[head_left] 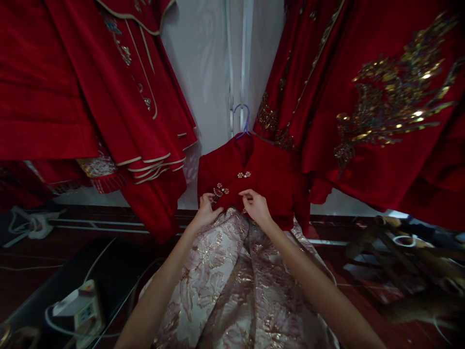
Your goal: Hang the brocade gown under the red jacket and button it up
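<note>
A red jacket hangs in front of me on a purple hanger, over a pale pink and gold brocade skirt. Jewelled clasps run down the jacket front: one near the collar, another lower left. My left hand pinches the jacket's front edge right beside the lower clasp. My right hand pinches the opposite front edge a little to the right. Both hands are closed on the cloth.
Red embroidered garments hang close at the left and right, with gold embroidery. A white wall is behind. A white power strip with cables lies on a dark surface at lower left. Dark objects lie at right.
</note>
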The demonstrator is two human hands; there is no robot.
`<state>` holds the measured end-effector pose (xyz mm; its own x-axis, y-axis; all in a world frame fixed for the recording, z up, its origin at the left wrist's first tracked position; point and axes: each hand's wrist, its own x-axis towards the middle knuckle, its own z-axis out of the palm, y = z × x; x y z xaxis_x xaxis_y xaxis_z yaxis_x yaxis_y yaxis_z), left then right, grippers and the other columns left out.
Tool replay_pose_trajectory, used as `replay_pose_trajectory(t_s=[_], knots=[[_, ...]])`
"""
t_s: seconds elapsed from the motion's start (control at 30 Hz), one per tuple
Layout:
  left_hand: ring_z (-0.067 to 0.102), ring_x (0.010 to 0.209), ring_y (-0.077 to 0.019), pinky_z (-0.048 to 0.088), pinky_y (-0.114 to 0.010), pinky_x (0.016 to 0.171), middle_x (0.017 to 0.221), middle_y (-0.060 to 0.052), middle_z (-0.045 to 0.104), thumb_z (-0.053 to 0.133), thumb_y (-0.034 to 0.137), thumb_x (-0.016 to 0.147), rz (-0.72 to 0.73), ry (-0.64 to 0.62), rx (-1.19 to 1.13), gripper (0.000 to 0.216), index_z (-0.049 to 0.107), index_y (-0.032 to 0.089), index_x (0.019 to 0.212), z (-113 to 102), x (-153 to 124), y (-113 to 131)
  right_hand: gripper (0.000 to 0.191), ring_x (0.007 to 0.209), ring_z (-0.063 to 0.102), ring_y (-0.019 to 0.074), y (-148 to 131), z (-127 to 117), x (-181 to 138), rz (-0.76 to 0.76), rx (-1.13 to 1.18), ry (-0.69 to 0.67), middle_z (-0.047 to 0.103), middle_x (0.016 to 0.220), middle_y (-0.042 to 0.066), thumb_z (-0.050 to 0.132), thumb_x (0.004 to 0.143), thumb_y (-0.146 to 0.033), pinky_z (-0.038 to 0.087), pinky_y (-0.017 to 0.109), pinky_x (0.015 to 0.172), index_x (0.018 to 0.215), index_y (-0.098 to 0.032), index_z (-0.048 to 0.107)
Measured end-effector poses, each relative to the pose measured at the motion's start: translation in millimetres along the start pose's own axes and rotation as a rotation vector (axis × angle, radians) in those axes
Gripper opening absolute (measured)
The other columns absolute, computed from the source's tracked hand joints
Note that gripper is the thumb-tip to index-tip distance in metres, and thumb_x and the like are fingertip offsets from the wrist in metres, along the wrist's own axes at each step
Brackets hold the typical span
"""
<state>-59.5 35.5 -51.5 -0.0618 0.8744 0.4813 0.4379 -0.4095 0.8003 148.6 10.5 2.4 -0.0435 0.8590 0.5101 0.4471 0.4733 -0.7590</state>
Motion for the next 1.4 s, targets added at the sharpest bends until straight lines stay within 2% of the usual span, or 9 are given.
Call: replay_pose_trajectory(t_s=[0.07,0.2,0.3,0.4,0.6,0.83,1.03,1.23,1.4], knots=[[0.051,0.092,-0.0183,0.042,-0.035,0.085,0.099,-0.005,0.049,0.073,0.024,0.056,0.045,0.023,0.118,0.049,0.047,0.017,0.098,1.4,-14.4,-2.9,0.020,0.074,0.063,0.0142,11.0,-10.9,-17.7,0.014,-0.084,0.017,0.067,0.087,0.004,0.048,0.076,-0.016,0.052,0.027,0.068,0.089,-0.019,0.062],[0.052,0.078,-0.0165,0.042,-0.032,0.077,0.083,-0.001,0.050,0.055,0.017,0.073,0.055,0.048,0.208,0.017,0.046,0.020,0.088,10.5,-29.7,21.9,0.019,0.067,0.064,0.0158,36.6,-14.0,-48.0,0.117,-0.143,-0.101,0.068,0.077,0.002,0.048,0.077,-0.019,0.052,0.030,0.069,0.087,-0.021,0.063],[0.052,0.080,-0.0165,0.041,-0.030,0.077,0.083,-0.002,0.051,0.051,0.011,0.074,0.101,0.169,0.196,0.018,0.048,0.021,0.088,24.1,-41.3,53.2,0.028,0.082,0.064,0.0194,52.3,-1.4,-56.1,0.138,-0.116,-0.050,0.066,0.095,0.009,0.051,0.075,-0.020,0.052,0.033,0.075,0.101,-0.017,0.058],[0.053,0.083,-0.0160,0.043,-0.029,0.078,0.091,-0.004,0.050,0.053,0.013,0.075,0.105,0.178,0.107,0.020,0.053,0.021,0.093,40.8,-60.3,70.4,0.037,0.095,0.059,0.0208,63.2,12.9,-53.3,0.068,-0.056,0.054,0.058,0.109,0.014,0.051,0.076,-0.021,0.050,0.037,0.081,0.112,-0.014,0.048],[0.056,0.085,-0.0131,0.048,-0.028,0.077,0.104,-0.008,0.050,0.048,0.024,0.083,-0.100,0.190,-0.207,0.024,0.051,0.021,0.106,56.4,-81.6,52.1,0.018,0.085,0.058,0.0177,74.5,24.3,-42.7,0.081,0.005,0.057,0.056,0.091,0.008,0.047,0.070,-0.014,0.050,0.036,0.079,0.088,-0.017,0.048],[0.058,0.083,-0.0117,0.050,-0.026,0.076,0.091,-0.005,0.056,0.056,0.020,0.076,-0.155,0.152,-0.344,0.022,0.047,0.019,0.096,55.6,-79.0,35.8,0.022,0.073,0.058,0.0139,63.8,18.2,-46.8,0.108,0.025,-0.098,0.059,0.083,0.003,0.053,0.069,-0.016,0.049,0.029,0.068,0.091,-0.018,0.052],[0.059,0.073,-0.0128,0.050,-0.028,0.071,0.079,-0.001,0.058,0.060,0.024,0.073,-0.108,0.137,-0.177,0.023,0.049,0.019,0.091,57.0,-81.4,39.0,0.018,0.068,0.058,0.0122,52.2,-4.3,-50.1,0.170,0.122,-0.204,0.060,0.075,0.000,0.058,0.068,-0.017,0.049,0.026,0.064,0.086,-0.018,0.055],[0.060,0.073,-0.0144,0.049,-0.029,0.072,0.080,-0.004,0.064,0.057,0.027,0.075,-0.139,0.139,-0.178,0.013,0.059,0.018,0.085,54.8,-77.9,50.1,0.022,0.075,0.060,0.0124,34.6,-10.9,-48.3,0.186,0.302,-0.238,0.062,0.080,0.002,0.063,0.069,-0.022,0.051,0.027,0.071,0.089,-0.017,0.057],[0.063,0.087,-0.0164,0.048,-0.032,0.085,0.091,-0.006,0.069,0.050,0.026,0.080,-0.226,0.108,-0.329,0.020,0.067,0.018,0.087,46.0,-75.3,53.0,0.021,0.074,0.060,0.0126,21.2,2.6,-47.3,0.152,0.248,-0.185,0.062,0.079,0.002,0.062,0.071,-0.023,0.051,0.027,0.070,0.090,-0.018,0.056]])
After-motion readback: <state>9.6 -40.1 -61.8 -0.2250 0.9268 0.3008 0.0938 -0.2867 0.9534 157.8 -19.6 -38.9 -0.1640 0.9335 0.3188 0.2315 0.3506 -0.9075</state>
